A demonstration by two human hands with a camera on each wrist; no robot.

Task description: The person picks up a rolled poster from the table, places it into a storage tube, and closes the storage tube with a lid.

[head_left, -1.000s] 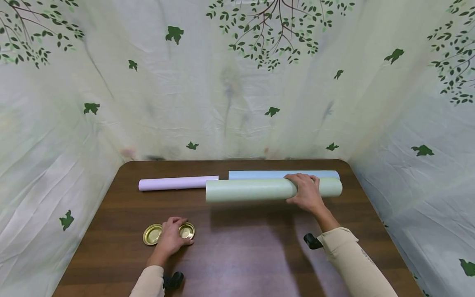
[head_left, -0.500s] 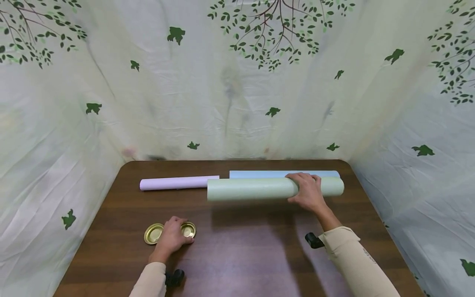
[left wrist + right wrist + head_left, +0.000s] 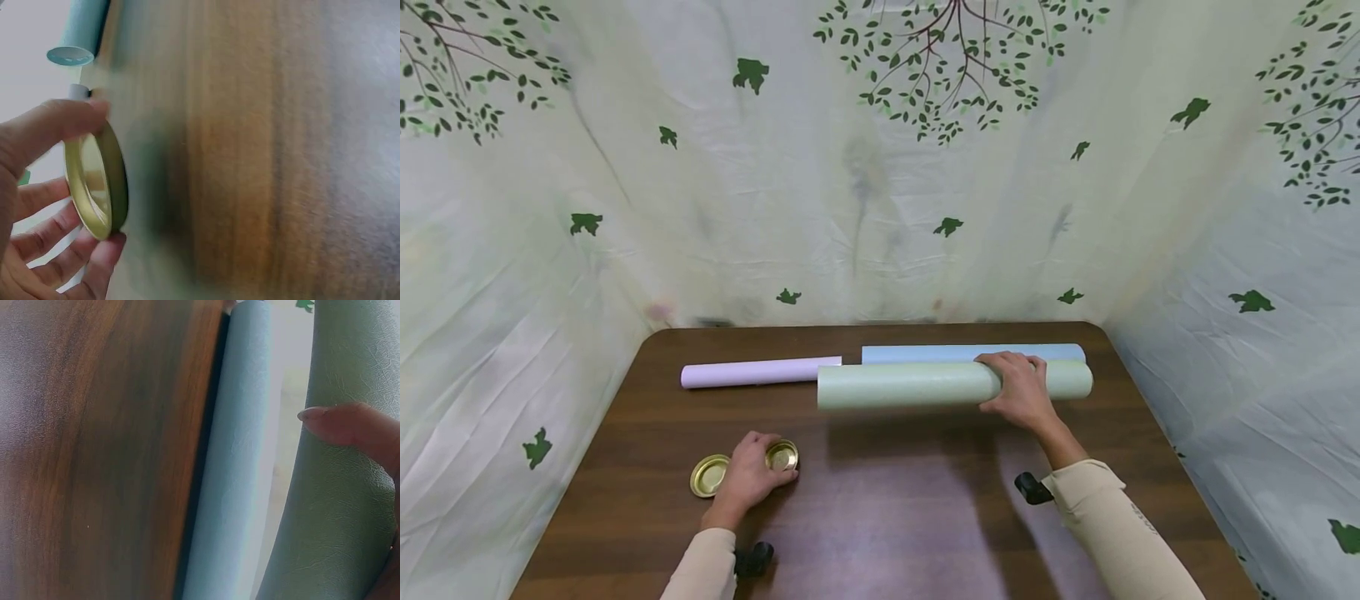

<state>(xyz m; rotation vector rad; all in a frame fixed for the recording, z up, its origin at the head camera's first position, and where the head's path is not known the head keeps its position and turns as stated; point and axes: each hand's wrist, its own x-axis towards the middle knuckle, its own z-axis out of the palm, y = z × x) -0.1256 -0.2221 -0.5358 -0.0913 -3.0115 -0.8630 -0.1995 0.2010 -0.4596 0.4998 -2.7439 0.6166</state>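
Note:
My left hand (image 3: 747, 477) pinches a shallow round gold metal lid (image 3: 782, 455) between thumb and fingertips. In the left wrist view this lid (image 3: 94, 181) is tipped on edge, its hollow side facing the palm. A second gold lid (image 3: 709, 476) lies on the table just left of that hand, partly covered by it. Toward the back right, my right hand (image 3: 1021, 390) grips a thick pale green roll (image 3: 902, 387) from above, thumb on the near side. The roll is held level over the table, with a shadow below it.
Behind the green roll lies a light blue roll (image 3: 962, 353), partly hidden by it. A thinner lilac roll (image 3: 760, 372) lies to the left along the back of the brown wooden table (image 3: 880, 533). Leaf-printed cloth (image 3: 865, 233) hangs around the back and sides.
My left hand has lifted the right-hand gold lid and moved it slightly away from me, tilting it. The right hand and green roll have stayed nearly still.

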